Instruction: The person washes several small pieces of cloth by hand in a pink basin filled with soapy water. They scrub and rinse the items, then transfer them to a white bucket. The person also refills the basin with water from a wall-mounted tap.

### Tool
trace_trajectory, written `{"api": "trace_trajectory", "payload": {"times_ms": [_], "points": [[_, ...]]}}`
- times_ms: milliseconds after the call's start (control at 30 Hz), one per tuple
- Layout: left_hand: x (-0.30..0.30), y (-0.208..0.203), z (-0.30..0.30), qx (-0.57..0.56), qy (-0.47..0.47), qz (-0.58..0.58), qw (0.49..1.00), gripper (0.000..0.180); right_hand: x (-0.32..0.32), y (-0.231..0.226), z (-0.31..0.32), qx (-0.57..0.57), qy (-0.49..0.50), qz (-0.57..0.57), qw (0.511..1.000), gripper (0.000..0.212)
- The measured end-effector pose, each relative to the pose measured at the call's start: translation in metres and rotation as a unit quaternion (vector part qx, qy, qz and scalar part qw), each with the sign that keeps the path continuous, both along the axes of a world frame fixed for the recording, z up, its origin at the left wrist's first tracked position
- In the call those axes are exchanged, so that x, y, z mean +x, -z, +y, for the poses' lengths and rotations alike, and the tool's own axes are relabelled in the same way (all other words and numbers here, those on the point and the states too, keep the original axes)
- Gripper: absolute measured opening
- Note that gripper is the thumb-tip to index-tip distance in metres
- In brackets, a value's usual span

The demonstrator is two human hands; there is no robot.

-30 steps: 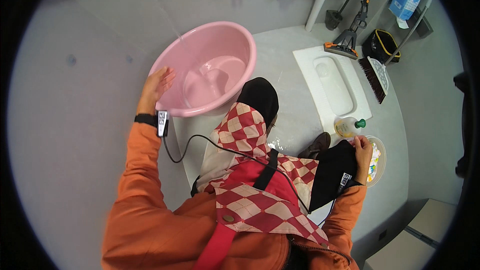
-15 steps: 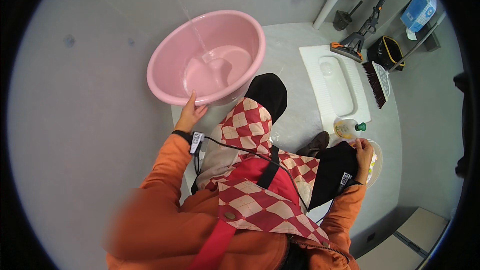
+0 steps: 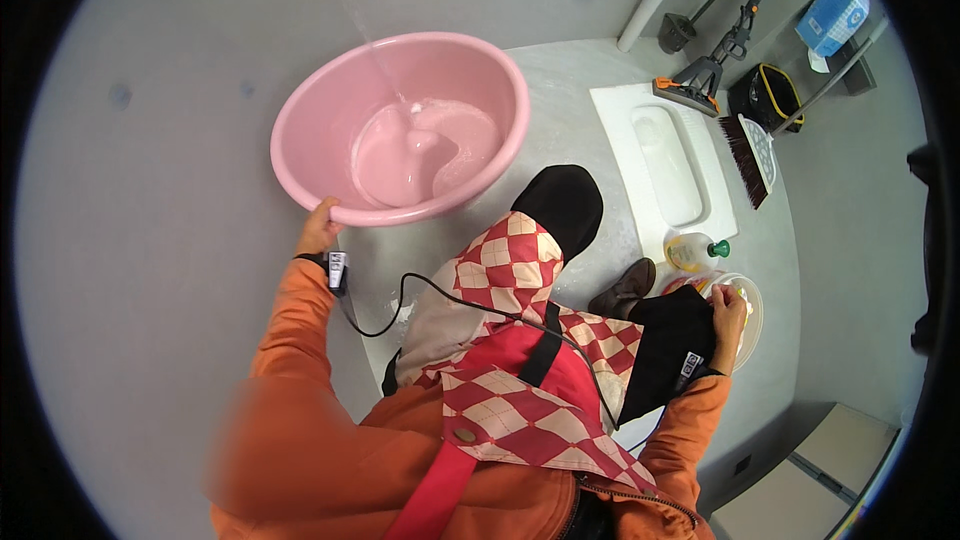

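Note:
A large pink basin [image 3: 290,175] stands tilted against the grey wall, with a thin stream of water falling into it and a shallow pool inside. At its near left rim, my left hand [image 3: 318,230] grips the edge, fingers closed round it. Beside my right knee, my right hand [image 3: 730,314] is held over a whitish round tub [image 3: 756,332], its fingers drawn together. What those fingers hold, if anything, is hidden. Small colourful things show partly in the tub. Just beyond it stands a clear bottle of yellowish liquid with a green pump top [image 3: 692,252].
A white squat toilet [image 3: 668,162] is set in the floor to the right. Behind it are a mop [image 3: 700,80], a broom [image 3: 752,155], a black-lined bin [image 3: 768,98] and a toilet brush holder [image 3: 677,32]. A black cable [image 3: 470,298] crosses my lap.
My left hand has moved left and down along with the basin's near rim, and the basin has shifted slightly left. The water in it has spread wider. My right hand stays over the tub.

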State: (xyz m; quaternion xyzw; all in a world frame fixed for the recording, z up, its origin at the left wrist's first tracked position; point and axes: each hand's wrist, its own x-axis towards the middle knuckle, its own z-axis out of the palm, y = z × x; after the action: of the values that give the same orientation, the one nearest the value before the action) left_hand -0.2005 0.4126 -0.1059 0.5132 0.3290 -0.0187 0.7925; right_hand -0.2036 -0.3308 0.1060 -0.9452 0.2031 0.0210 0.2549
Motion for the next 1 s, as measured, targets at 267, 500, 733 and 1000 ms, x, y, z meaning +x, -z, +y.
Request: {"api": "trace_trajectory", "payload": {"times_ms": [267,500,733,1000], "points": [[0.060,-0.009,0.014,-0.068,0.024,0.069,0.995,0.030,0.003,-0.007,0.022,-0.043,0.018,0.027,0.999,0.024],[0.120,-0.023,-0.036,-0.023,0.048,0.109,0.993,0.040,0.006,-0.011,0.036,-0.103,0.004,0.037,0.994,0.023],[0.109,-0.015,-0.085,-0.009,-0.015,0.134,0.991,0.042,0.003,-0.014,0.040,-0.121,0.008,0.029,0.992,0.023],[0.034,-0.031,-0.127,-0.133,-0.036,0.151,0.979,0.035,0.002,-0.014,0.036,-0.096,0.004,0.025,0.995,0.025]]}}
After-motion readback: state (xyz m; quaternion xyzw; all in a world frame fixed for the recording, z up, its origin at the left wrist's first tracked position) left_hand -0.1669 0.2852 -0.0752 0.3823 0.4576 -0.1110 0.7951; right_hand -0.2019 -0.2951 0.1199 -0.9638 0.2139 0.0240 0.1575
